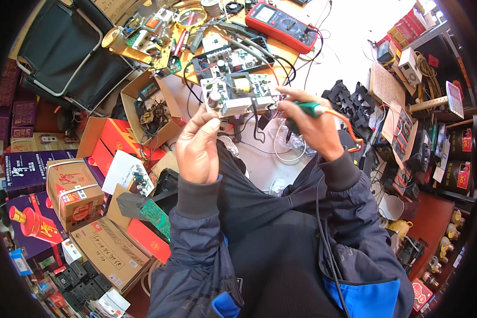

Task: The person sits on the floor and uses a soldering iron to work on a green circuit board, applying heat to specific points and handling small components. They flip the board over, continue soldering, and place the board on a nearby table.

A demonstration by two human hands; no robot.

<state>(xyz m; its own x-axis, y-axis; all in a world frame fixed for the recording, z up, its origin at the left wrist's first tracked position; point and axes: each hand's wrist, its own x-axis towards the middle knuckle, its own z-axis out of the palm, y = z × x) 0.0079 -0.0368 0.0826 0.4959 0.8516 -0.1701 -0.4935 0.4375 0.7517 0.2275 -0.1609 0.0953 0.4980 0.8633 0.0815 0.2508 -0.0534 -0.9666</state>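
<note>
A power supply circuit board [257, 85] with a yellow-wound transformer, capacitors and a pale metal strip along its near edge is held up in front of me. My left hand [199, 146] is closed on its left end, fingers beneath and thumb at the near corner. My right hand [315, 127] grips a green-handled tool [308, 108] with an orange cord running from its outer end. Its fingertips reach the board's right end; the tool's tip is hidden. A black cable [257, 119] hangs from the strip.
Beyond the board, the wooden table [286, 52] carries a red multimeter [281, 25], test probes, an open black-cased device and loose boards. A black folding chair [71, 58] stands far left. Cardboard boxes [74, 191] crowd the left floor; cluttered shelves [445, 143] line the right.
</note>
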